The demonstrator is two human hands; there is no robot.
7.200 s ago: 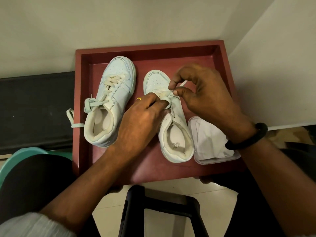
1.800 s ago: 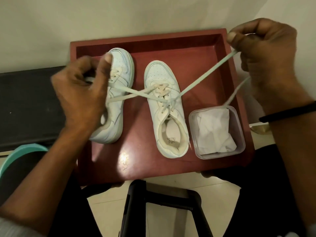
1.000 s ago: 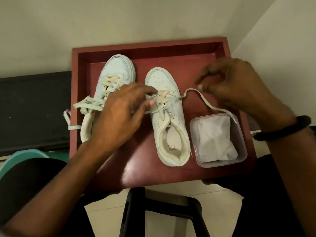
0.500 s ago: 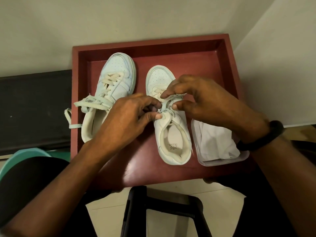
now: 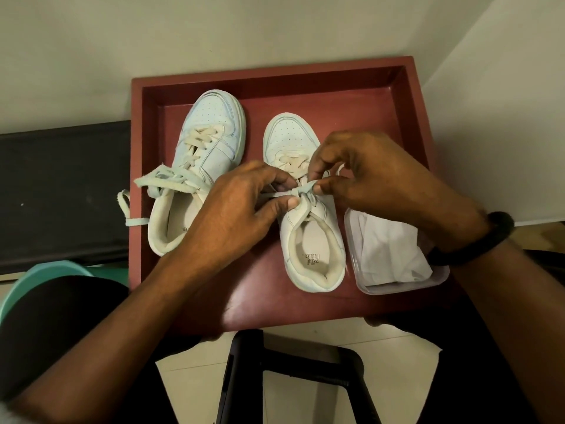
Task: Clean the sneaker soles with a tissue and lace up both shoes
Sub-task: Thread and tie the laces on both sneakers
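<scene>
Lace knot (image 5: 302, 192) mostly behind L+R fingers (image 5: 289, 204)

Left hand (image 5: 241, 209) and right hand (image 5: 376, 179), pinch-tight on the lace (image 5: 301, 192) of the right-hand sneaker (image 5: 289, 136) in a red tray (image 5: 351, 87)

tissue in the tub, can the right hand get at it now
Probably yes: the tissue looks uncovered beside the right hand, but its fingers pinch the lace, which it must drop first.
</scene>
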